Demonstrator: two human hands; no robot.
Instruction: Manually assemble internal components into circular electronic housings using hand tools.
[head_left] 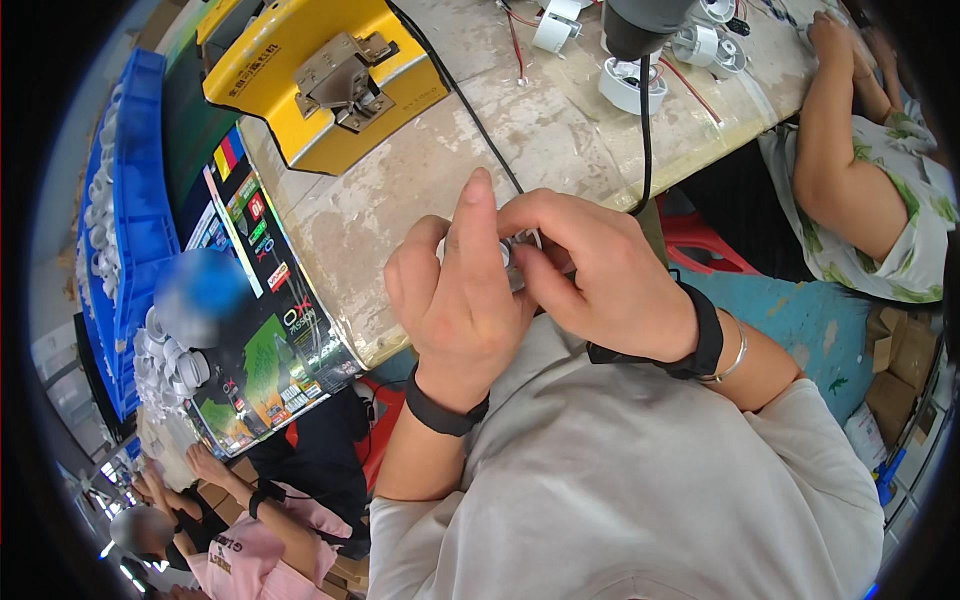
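Note:
My left hand (pixel 458 295) and my right hand (pixel 605 275) meet just above my lap, by the table's near edge. Between their fingertips is a small grey-white part (pixel 517 240), mostly covered by the fingers, so its kind cannot be made out. The left index finger points up while the other fingers curl in. Thumb and index finger of the right hand pinch the part from the right side. Beyond the hands stands a yellow machine (pixel 330 85) with a metal mechanism on its front.
A dark grey tool (pixel 640 25) with a black cable hangs over white round housings (pixel 632 88) with wires. At left, a blue crate (pixel 140 210) holds white parts, near a pile of white rings (pixel 172 365) on printed black sheeting (pixel 275 290). Co-workers sit at right and lower left.

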